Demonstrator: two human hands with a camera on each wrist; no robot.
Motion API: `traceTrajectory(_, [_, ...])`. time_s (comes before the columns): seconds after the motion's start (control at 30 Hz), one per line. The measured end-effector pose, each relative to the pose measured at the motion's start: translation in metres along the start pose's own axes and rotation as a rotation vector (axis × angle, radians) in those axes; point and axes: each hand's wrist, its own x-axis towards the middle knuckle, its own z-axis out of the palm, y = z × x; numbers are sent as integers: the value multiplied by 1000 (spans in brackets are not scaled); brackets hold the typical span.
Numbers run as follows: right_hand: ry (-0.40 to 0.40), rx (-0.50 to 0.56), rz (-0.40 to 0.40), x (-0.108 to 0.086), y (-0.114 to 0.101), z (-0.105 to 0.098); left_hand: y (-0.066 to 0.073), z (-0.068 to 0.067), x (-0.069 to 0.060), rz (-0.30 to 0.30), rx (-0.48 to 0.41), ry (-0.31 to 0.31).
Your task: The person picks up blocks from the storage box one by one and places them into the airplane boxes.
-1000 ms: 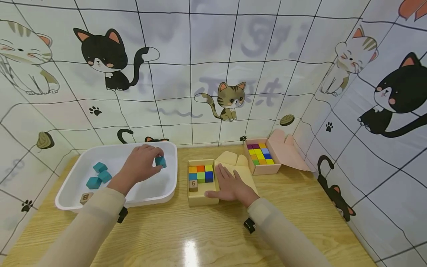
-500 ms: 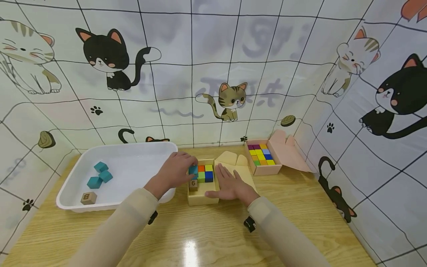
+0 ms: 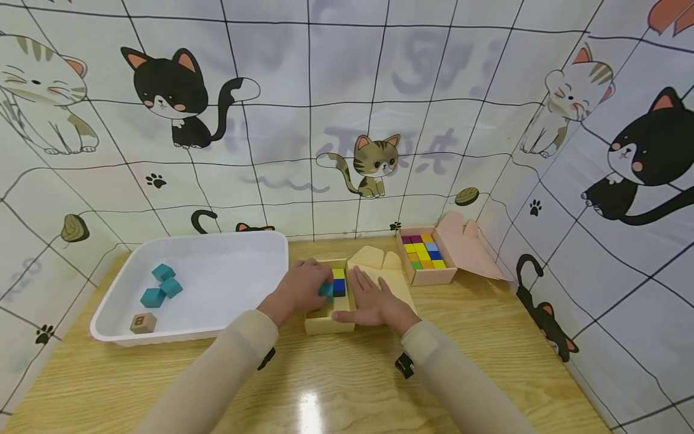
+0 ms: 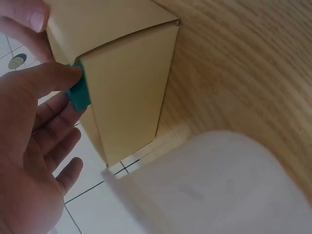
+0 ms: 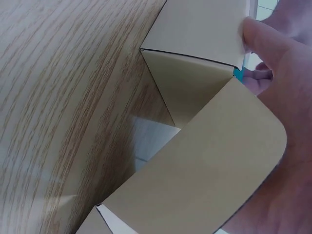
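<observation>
My left hand (image 3: 299,290) is over the pale yellow box (image 3: 329,327), pinching a teal cube (image 4: 79,92) between thumb and fingers at the box's rim. In the head view this hand covers the left part of the box. A yellow cube (image 3: 338,273) and a blue cube (image 3: 338,288) still show inside. My right hand (image 3: 376,301) lies with straight fingers on the box's open lid (image 3: 400,288), its thumb reaching to the near right rim. Close to that thumb, a sliver of teal shows in the right wrist view.
To the left stands a white plastic tray (image 3: 233,301) holding several teal cubes (image 3: 163,272) and a wooden cube (image 3: 143,323) with a letter. A pink box (image 3: 434,276) with rows of coloured cubes stands open at the back right, near the cat-patterned wall covering (image 3: 282,132).
My left hand has carried the teal cube rightward from the tray to the yellow box, then farther across it. The numbered wooden cube there is now hidden. My right hand has stayed put.
</observation>
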Motion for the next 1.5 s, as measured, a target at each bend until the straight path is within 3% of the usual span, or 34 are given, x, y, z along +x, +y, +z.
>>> traceTrajectory(0.43, [13,9,9,2,-2,3,2,11,4,2,94,-54])
traceTrajectory(1.07, [17,2,3,3,-2,2,5,14,0,69,266,-8])
traceTrajectory(1.27, [14,6,6,3,-2,3,6,13,-1,73,271,-8])
traceTrajectory(1.5, [1,2,11,4,2,6,5,16,-1,63,213,-16])
